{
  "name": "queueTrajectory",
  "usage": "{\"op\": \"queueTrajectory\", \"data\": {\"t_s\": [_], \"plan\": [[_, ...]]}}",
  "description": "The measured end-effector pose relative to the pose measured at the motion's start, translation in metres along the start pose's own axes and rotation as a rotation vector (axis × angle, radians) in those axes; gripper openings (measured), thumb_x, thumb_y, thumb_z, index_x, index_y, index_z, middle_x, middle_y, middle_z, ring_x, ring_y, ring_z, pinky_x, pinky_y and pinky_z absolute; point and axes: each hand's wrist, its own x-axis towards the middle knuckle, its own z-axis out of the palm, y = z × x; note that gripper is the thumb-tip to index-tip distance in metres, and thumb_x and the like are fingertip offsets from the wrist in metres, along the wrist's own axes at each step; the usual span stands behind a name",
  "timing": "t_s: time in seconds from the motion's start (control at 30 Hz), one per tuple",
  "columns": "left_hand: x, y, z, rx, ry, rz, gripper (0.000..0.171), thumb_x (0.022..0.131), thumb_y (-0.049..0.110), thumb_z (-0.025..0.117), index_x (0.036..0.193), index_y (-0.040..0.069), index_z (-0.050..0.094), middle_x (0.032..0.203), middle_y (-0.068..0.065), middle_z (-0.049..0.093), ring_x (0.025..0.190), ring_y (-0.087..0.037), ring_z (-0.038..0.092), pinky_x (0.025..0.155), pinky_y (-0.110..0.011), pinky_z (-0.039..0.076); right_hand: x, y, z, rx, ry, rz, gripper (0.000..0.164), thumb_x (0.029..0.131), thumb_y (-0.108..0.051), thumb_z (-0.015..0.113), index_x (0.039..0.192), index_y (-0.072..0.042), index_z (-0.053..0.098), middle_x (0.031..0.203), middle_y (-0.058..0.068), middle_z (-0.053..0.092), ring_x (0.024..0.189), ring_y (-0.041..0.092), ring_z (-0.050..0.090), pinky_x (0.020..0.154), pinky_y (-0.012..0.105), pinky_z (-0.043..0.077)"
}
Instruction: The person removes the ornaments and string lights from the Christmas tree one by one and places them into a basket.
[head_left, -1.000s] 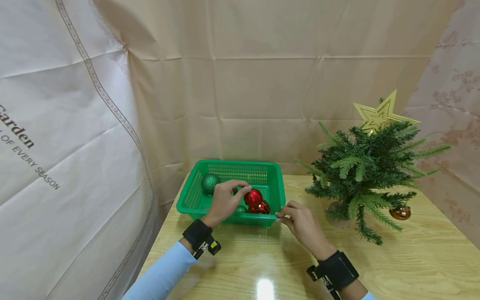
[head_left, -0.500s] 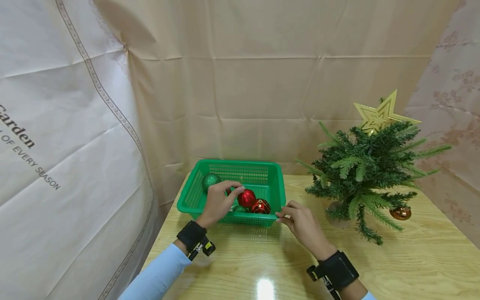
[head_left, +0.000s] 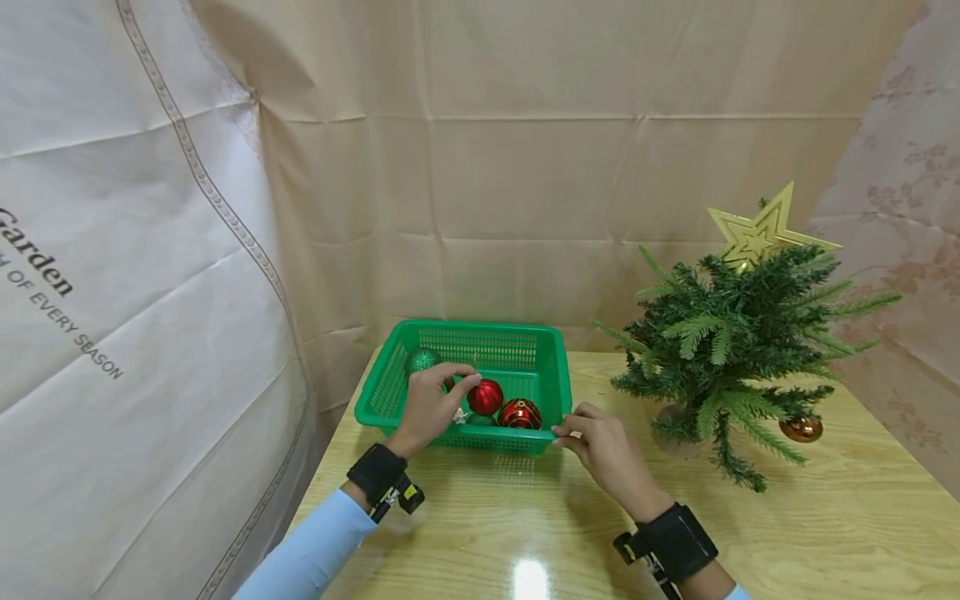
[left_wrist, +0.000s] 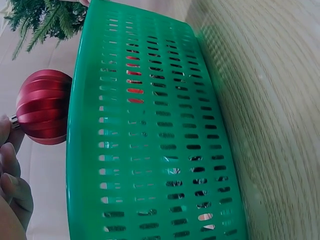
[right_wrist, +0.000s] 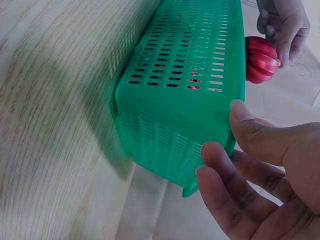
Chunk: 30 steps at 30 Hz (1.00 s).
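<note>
My left hand (head_left: 426, 410) pinches a ridged red Christmas bauble (head_left: 486, 397) by its cap, over the green plastic basket (head_left: 561, 367). In the left wrist view, the bauble (left_wrist: 44, 106) shows above the basket's rim, fingertips at its silver cap. A thin wire hook (right_wrist: 303, 70) sticks out past those fingers in the right wrist view. My right hand (head_left: 609, 454) grips the basket's near right corner, thumb (right_wrist: 247, 117) on the rim and fingers on the outer side. Inside lie a red bauble with gold lines (head_left: 520, 414), a glittery green bauble (head_left: 422, 359) and another green one (head_left: 481, 420), partly hidden.
A small artificial Christmas tree (head_left: 738, 333) stands on the wooden table (head_left: 480, 533) at the right. It carries a gold star (head_left: 753, 233) on top and a copper bauble (head_left: 801, 428) on a low branch. A beige cloth (head_left: 525, 183) hangs behind the table.
My left hand has shifted left with the ridged red bauble, from over the gold-lined one to beside it. My right hand keeps its grip on the basket corner.
</note>
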Motion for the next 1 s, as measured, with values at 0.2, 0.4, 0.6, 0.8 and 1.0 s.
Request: {"op": "queueTrajectory", "data": {"t_s": [0.2, 0.4, 0.6, 0.8, 1.0], "plan": [[-0.001, -0.005, -0.004, 0.017, 0.007, -0.02, 0.007, 0.093, 0.012, 0.078, 0.099, 0.01, 0.08, 0.089, -0.001, 0.076, 0.059, -0.009, 0.053, 0.051, -0.024, 0.036, 0.0, 0.0, 0.0, 0.013, -0.008, 0.011, 0.014, 0.08, -0.005, 0.087, 0.087, -0.014, 0.079, 0.082, -0.007, 0.057, 0.069, 0.007, 0.06, 0.06, 0.02, 0.05], [-0.004, -0.01, -0.008, 0.024, 0.007, -0.053, 0.008, 0.093, 0.013, 0.079, 0.099, 0.01, 0.081, 0.089, 0.0, 0.076, 0.06, -0.011, 0.055, 0.051, -0.023, 0.035, 0.001, 0.001, -0.001, 0.018, -0.008, 0.03, 0.016, 0.079, -0.004, 0.088, 0.088, -0.015, 0.079, 0.083, -0.007, 0.058, 0.071, 0.008, 0.063, 0.062, 0.022, 0.053], [-0.007, -0.013, -0.013, 0.052, 0.012, -0.065, 0.009, 0.092, 0.014, 0.079, 0.1, 0.011, 0.081, 0.084, 0.001, 0.075, 0.057, -0.011, 0.053, 0.049, -0.024, 0.033, 0.001, 0.001, -0.001, 0.025, -0.004, 0.017, 0.015, 0.079, -0.005, 0.088, 0.088, -0.014, 0.079, 0.084, -0.006, 0.059, 0.072, 0.01, 0.064, 0.064, 0.022, 0.054], [-0.008, -0.016, -0.018, 0.056, 0.016, -0.049, 0.009, 0.092, 0.013, 0.079, 0.1, 0.008, 0.08, 0.083, 0.001, 0.074, 0.058, -0.006, 0.055, 0.051, -0.025, 0.036, 0.0, 0.001, -0.001, 0.023, 0.004, 0.006, 0.014, 0.08, -0.006, 0.087, 0.087, -0.013, 0.079, 0.084, -0.006, 0.059, 0.072, 0.01, 0.065, 0.064, 0.022, 0.055], [-0.012, -0.019, -0.023, 0.069, 0.022, -0.032, 0.009, 0.091, 0.011, 0.08, 0.099, 0.005, 0.08, 0.08, 0.0, 0.072, 0.058, -0.007, 0.053, 0.053, -0.027, 0.041, 0.0, 0.001, 0.0, 0.031, 0.005, 0.004, 0.015, 0.079, -0.004, 0.088, 0.087, -0.013, 0.079, 0.084, -0.005, 0.059, 0.072, 0.01, 0.064, 0.063, 0.022, 0.054]]}}
